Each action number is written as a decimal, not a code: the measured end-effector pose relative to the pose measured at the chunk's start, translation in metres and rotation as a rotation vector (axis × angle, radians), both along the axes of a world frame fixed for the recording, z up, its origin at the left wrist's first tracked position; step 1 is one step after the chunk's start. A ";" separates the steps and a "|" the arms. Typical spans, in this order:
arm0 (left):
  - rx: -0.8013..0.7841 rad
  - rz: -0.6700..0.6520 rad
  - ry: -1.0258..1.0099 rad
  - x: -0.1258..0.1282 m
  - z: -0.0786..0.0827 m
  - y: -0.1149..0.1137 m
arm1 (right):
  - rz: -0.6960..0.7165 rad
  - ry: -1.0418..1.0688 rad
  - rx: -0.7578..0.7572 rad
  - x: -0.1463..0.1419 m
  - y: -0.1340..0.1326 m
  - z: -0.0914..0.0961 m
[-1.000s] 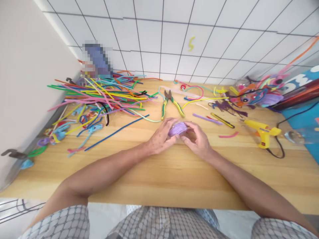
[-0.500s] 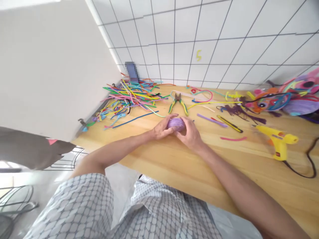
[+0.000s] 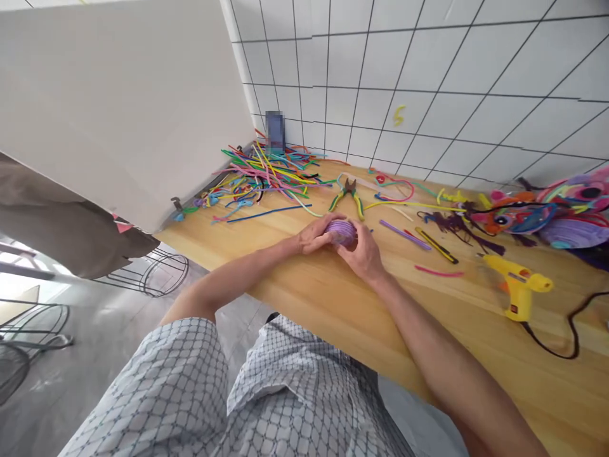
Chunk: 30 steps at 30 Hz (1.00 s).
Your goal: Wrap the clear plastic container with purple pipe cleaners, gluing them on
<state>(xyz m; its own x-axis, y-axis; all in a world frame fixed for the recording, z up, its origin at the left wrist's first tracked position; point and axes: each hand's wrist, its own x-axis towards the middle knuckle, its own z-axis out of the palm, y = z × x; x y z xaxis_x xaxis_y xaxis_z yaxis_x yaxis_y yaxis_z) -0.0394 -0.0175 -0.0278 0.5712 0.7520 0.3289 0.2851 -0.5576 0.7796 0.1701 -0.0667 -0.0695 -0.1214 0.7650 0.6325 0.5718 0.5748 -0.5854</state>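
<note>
Both my hands meet over the wooden table (image 3: 333,298) around a small purple coiled pipe-cleaner ball (image 3: 341,231). My left hand (image 3: 314,233) curls its fingers against the ball's left side. My right hand (image 3: 362,254) wraps round its right and near side. The ball rests on or just above the tabletop; its underside is hidden by my fingers.
A heap of coloured pipe cleaners (image 3: 266,178) lies at the far left. Green-handled pliers (image 3: 349,194) sit just beyond my hands. A yellow glue gun (image 3: 518,285) with a black cord lies to the right. Colourful pipe-cleaner figures (image 3: 533,216) stand at the far right. Wire stools (image 3: 157,273) stand on the floor.
The view has swung left and tilted, showing the floor and my shirt. My hands stay closed on the purple ball, at the same spot on the table.
</note>
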 end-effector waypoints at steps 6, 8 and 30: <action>-0.091 -0.060 -0.104 0.011 0.006 0.001 | -0.036 -0.005 0.122 0.011 -0.002 0.012; -0.142 -0.094 -0.146 0.017 0.009 0.002 | -0.049 0.011 0.147 0.017 -0.002 0.018; -0.129 0.006 -0.366 0.027 -0.019 -0.021 | -0.159 -0.016 -0.125 0.006 -0.024 0.068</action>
